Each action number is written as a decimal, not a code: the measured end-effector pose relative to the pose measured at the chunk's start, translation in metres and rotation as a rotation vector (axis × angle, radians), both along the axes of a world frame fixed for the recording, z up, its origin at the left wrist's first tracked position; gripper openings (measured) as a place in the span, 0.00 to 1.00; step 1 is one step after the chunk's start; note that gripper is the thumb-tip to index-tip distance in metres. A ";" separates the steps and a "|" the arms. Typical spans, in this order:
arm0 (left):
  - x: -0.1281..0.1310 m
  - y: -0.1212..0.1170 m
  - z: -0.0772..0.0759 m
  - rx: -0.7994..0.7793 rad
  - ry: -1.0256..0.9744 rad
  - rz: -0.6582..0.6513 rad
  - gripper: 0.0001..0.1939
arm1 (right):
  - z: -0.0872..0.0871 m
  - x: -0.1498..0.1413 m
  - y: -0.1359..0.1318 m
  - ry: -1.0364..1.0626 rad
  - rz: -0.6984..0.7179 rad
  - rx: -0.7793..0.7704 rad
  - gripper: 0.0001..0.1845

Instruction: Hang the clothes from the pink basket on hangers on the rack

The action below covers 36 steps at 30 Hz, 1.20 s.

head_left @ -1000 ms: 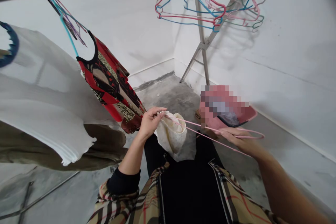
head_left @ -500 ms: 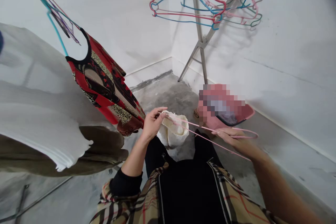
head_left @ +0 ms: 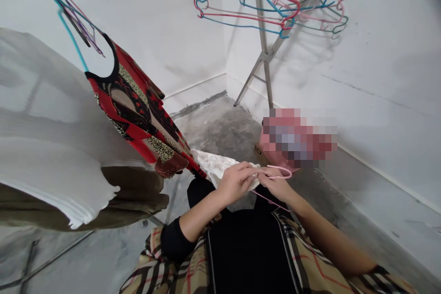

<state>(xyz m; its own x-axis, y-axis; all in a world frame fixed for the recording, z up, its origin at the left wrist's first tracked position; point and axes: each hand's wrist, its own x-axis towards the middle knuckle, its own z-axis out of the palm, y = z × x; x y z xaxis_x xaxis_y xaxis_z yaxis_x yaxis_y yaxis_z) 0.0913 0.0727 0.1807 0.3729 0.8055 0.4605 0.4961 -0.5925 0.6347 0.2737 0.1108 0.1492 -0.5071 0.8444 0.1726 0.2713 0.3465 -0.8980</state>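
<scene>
The left hand is clamping its grip on white lace fabric, while the right hand, just beside it, is clamping a pink wire hanger.

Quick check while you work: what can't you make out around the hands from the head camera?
- Head view: where the pink hanger meets the lace cloth is hidden by the left hand and right hand.
- Head view: the pink object by the wall is pixelated, so its kind and contents are unreadable.
- Head view: the tops of the coloured hangers are cut off by the top edge.
</scene>
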 end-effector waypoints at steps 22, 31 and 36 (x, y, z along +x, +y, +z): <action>-0.005 -0.006 0.016 -0.142 0.811 0.120 0.18 | 0.004 -0.013 0.007 0.080 0.128 0.040 0.32; -0.030 0.001 0.021 -0.003 0.521 0.346 0.15 | 0.009 0.010 0.025 0.195 -0.351 0.307 0.15; -0.039 -0.003 0.023 0.022 0.429 0.445 0.15 | -0.045 0.031 0.029 0.375 -0.867 -0.053 0.20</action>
